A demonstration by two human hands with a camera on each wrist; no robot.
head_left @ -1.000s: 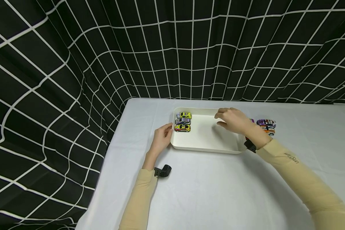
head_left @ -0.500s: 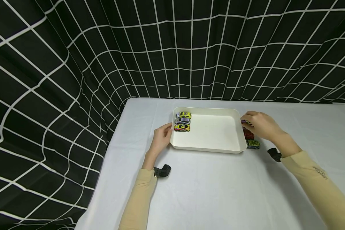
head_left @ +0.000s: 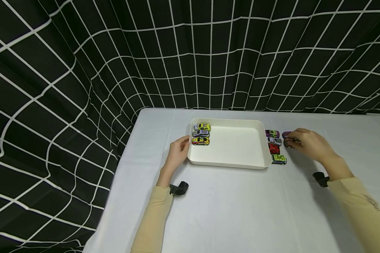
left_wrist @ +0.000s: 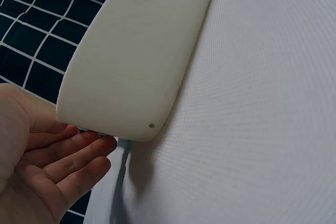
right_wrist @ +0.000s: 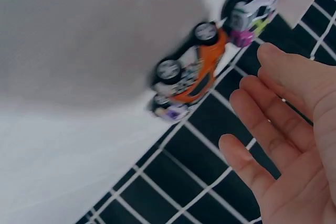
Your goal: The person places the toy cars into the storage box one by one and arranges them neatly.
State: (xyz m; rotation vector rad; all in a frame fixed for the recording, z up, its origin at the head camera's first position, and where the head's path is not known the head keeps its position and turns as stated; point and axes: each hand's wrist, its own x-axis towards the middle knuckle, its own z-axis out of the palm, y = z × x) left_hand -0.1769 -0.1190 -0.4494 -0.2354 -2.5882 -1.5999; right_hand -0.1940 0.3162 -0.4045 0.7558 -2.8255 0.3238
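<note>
My left hand touches the left side of the white tray, its fingers relaxed against the wall in the left wrist view. Inside, by that wall, a lime-yellow toy car, a purple-grey toy car and a yellow-red toy car lie in a column. My right hand is over two toy cars right of the tray, partly covering them in the head view. In the right wrist view, its fingers are spread apart beside an orange toy car and a white-purple toy car, gripping neither.
Along the tray's right wall stand a purple-green toy car, a white-grey toy car, a red toy car and a green toy car. A white cloth covers the table; a black gridded curtain hangs behind.
My right hand has moved right, from above the tray past the column at its right wall to the two cars farther right. My left hand stays at the tray's left side.
</note>
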